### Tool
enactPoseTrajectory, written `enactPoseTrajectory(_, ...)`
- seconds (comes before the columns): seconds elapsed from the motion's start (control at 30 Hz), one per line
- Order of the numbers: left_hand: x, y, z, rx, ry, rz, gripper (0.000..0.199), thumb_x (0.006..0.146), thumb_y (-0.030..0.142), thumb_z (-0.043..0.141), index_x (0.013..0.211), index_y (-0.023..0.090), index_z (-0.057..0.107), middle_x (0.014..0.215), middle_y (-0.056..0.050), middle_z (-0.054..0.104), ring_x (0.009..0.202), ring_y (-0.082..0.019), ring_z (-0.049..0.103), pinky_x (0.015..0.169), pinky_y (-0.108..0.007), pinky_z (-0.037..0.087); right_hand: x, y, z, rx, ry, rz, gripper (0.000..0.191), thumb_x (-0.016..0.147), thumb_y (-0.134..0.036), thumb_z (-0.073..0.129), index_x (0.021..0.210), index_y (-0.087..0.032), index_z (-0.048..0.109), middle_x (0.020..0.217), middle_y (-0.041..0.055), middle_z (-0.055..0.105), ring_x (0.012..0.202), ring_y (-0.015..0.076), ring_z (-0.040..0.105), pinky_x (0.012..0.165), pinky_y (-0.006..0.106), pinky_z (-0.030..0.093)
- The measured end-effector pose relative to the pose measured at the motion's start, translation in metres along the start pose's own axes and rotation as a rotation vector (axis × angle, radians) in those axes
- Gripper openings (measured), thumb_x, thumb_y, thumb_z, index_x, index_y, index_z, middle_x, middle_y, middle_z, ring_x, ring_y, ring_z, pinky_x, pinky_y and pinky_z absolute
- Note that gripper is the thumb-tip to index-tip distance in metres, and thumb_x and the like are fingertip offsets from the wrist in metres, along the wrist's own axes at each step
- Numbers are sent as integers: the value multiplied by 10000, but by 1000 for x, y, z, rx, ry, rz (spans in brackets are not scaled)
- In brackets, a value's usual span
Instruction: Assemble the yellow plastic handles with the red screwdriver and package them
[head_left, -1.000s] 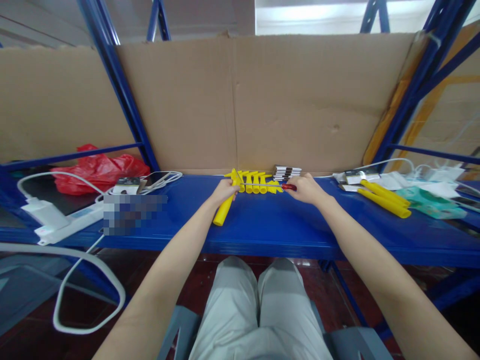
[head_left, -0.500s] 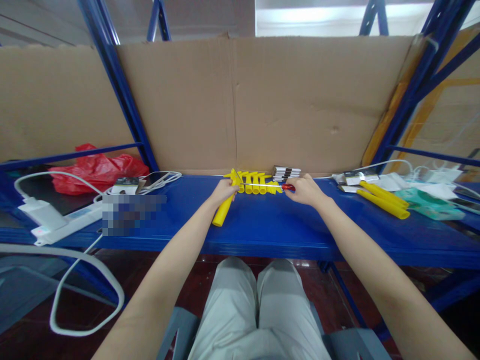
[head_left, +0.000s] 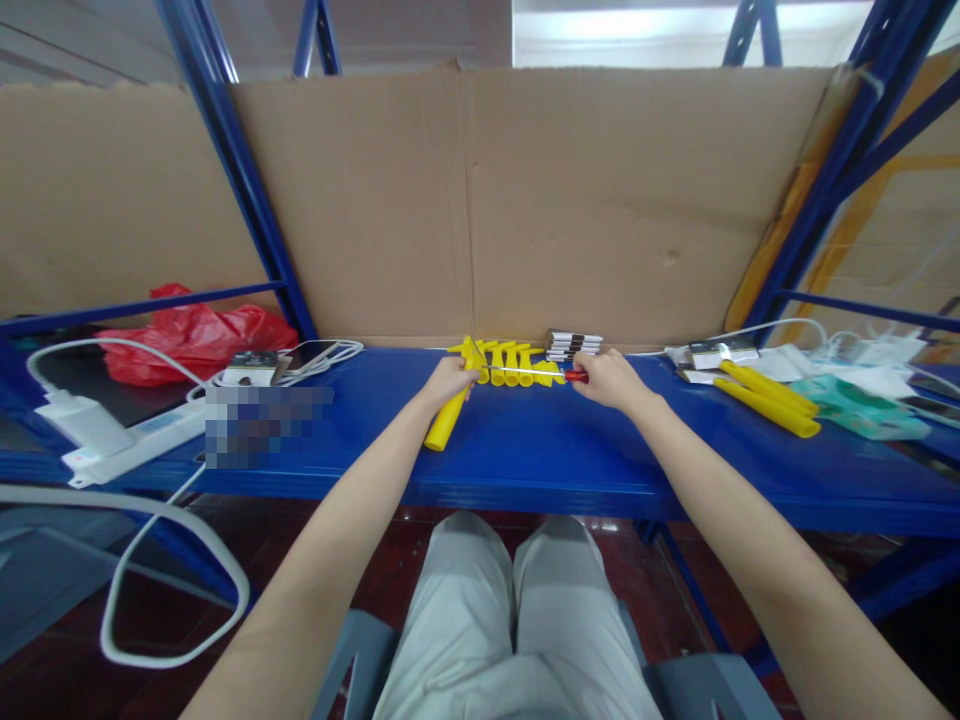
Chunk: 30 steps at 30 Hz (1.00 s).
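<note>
My left hand (head_left: 448, 382) is closed round a yellow plastic tube (head_left: 444, 425) with a yellow fitting at its upper end; the tube tilts, its lower end toward me. In my right hand (head_left: 609, 378) is the red handle of a screwdriver (head_left: 536, 373). Its long metal shaft points left, and the tip reaches the tube's upper part beside my left fingers. Whether the tip sits in a screw is too small to tell. Just behind the shaft, several yellow tube pieces (head_left: 512, 368) stand in a row on the blue shelf (head_left: 525, 440).
A stack of small white-and-black boxes (head_left: 573, 346) is at the back. To the right lie yellow tubes (head_left: 769, 405) and a green plastic bag (head_left: 859, 408). On the left are a red bag (head_left: 199, 340), a power strip (head_left: 139, 440) and white cables. Cardboard (head_left: 570, 200) walls the back.
Both hands keep nearly the same place. The screwdriver's handle shows a little more of its red beside my right fingers; the view has shifted slightly.
</note>
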<state>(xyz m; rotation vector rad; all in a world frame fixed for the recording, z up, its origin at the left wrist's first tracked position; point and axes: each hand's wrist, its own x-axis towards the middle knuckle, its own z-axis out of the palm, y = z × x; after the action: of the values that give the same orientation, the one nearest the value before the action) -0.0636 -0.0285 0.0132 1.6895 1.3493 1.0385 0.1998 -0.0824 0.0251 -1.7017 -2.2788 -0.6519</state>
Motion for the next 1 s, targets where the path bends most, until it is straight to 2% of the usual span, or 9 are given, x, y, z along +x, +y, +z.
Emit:
enactPoseTrajectory(0.3,-1,-1,0,11,-5,7,189,670,66,530,520,165,470,412,44,473,328,-81,441,386,-207,348,-4,-2,-6,12,-34,10,167,797,-266,501,847,-168,627,918,110,721,893,252,630,729,326,307)
enactPoseTrajectory(0.53,-5,4,1,33,19,-10,193,670,75,536,518,168,461,412,46,465,327,-83,437,389,-208,344,-2,-6,-3,-8,-102,98,248,790,-263,516,982,-151,628,881,127,720,806,253,648,615,299,318)
enactPoseTrajectory(0.8,1,-3,-1,42,39,-23,188,657,81,527,506,173,463,402,44,455,339,-82,434,412,-204,360,-1,-4,-1,67,-45,47,179,791,-290,509,831,-193,654,864,82,723,838,233,651,660,286,356)
enactPoseTrajectory(1.0,0,-1,0,53,28,-23,231,680,85,531,485,178,452,374,46,441,323,-86,430,387,-204,339,0,-4,2,42,-81,130,199,762,-276,547,917,-183,631,846,94,716,796,237,646,621,283,343)
